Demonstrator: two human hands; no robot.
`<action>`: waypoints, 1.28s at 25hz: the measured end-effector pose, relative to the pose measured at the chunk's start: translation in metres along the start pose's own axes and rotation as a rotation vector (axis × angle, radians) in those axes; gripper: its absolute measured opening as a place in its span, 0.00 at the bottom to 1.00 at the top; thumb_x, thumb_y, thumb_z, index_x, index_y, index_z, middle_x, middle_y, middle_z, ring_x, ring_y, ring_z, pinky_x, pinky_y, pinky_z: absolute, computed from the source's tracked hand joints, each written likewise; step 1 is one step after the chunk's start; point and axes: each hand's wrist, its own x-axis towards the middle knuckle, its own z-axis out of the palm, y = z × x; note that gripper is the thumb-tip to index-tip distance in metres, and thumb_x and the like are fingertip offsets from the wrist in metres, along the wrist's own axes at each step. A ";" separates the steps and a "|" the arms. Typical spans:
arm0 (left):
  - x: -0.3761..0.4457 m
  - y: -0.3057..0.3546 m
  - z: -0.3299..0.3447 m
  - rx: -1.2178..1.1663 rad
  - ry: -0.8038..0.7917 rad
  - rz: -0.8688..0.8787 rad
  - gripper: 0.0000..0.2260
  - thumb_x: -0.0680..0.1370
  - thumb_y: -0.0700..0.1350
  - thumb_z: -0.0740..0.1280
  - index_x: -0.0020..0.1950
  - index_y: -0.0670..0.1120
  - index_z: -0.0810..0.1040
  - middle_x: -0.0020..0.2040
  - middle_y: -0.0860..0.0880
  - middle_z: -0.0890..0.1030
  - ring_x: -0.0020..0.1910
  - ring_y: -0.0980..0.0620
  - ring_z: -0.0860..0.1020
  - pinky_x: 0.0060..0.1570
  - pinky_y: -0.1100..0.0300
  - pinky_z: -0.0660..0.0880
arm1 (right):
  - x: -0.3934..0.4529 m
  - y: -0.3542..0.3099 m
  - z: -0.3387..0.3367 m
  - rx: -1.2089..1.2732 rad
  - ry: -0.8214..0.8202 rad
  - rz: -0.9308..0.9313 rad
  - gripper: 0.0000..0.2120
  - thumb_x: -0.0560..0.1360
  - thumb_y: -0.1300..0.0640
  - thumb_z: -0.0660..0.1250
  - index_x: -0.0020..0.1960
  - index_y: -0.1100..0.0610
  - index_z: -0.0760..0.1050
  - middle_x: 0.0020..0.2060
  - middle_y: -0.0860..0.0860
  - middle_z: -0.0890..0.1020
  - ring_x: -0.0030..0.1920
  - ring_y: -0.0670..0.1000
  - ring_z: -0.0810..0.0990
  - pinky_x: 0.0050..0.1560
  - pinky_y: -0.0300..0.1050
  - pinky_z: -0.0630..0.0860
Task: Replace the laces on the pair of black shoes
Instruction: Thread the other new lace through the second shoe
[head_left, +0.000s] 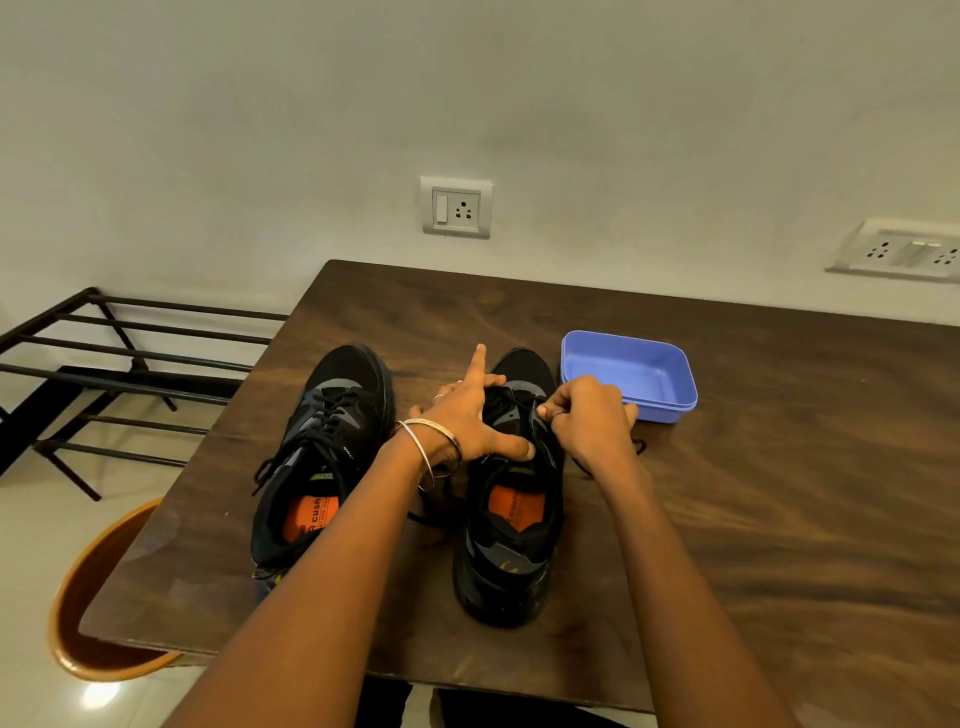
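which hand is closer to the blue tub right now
Right. The right hand pinches a lace just beside the blue tub; the left hand rests across the right shoe, farther away.

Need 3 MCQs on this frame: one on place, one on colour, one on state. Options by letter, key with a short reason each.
1. Where is the blue plastic tub?
A. On the table, right of the right shoe
B. Between the two shoes
C. On the floor rack

2. What colour are the insoles?
A. White
B. Orange
C. Green

3. What are the hands doing?
A. Both rest flat on the table
B. Both work at the right shoe's laces
C. Each holds a different shoe

Key:
1 A: the tub sits on the wooden table just beyond and right of the right shoe.
2 B: orange shows inside both the left shoe and the right one.
3 B: the left hand lies across the right shoe's tongue area while the right hand pinches its black lace.
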 end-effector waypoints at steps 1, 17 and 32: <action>0.000 0.000 0.000 0.005 -0.002 0.000 0.64 0.56 0.66 0.73 0.76 0.56 0.31 0.74 0.63 0.63 0.76 0.46 0.56 0.71 0.34 0.53 | 0.000 0.000 -0.003 0.042 0.035 -0.005 0.07 0.78 0.57 0.67 0.44 0.57 0.82 0.45 0.52 0.84 0.54 0.55 0.77 0.57 0.52 0.65; -0.025 0.008 -0.010 -0.094 0.115 -0.085 0.33 0.67 0.54 0.78 0.69 0.47 0.73 0.64 0.45 0.76 0.63 0.46 0.73 0.65 0.52 0.69 | -0.008 0.038 -0.046 0.508 0.356 0.133 0.18 0.77 0.74 0.57 0.66 0.67 0.73 0.51 0.63 0.81 0.46 0.59 0.81 0.46 0.42 0.76; -0.034 0.020 0.001 -0.055 0.235 -0.132 0.17 0.71 0.50 0.73 0.60 0.51 0.81 0.49 0.49 0.83 0.48 0.51 0.81 0.52 0.55 0.79 | -0.005 -0.014 0.020 0.325 0.125 -0.142 0.16 0.74 0.73 0.65 0.59 0.62 0.78 0.36 0.53 0.84 0.40 0.46 0.81 0.50 0.37 0.76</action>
